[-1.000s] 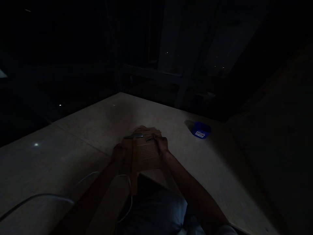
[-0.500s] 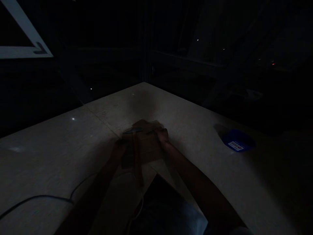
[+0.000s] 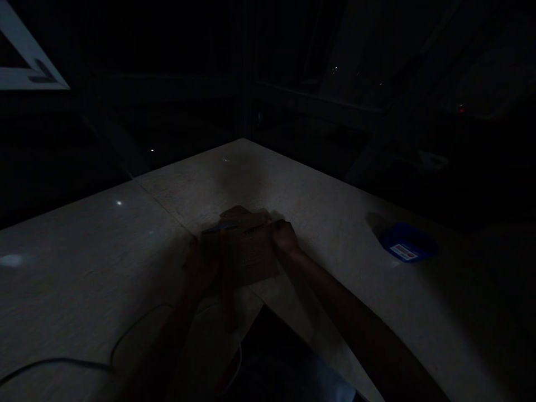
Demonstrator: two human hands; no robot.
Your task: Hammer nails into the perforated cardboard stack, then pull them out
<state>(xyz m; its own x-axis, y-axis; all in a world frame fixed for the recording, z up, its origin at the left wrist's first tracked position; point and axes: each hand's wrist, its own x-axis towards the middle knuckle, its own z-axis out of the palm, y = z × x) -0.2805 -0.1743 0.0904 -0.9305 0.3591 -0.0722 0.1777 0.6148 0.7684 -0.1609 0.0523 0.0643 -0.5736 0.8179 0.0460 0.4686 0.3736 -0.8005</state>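
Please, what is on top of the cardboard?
A hammer lies on the cardboard, its handle passing the near edge. The surface under it and under the right hand is covered.

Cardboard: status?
Right hand at right edge of cardboard; left hand by hammer, grip unclear. Hammer over cardboard's left side. Blue tub off right, clear of hands.

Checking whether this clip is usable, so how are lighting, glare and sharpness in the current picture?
Head view: very dim overall; glare spots on the pale surface toward the picture's left; left hand deep in shadow, right hand slightly clearer; small print on the cardboard unreadable.
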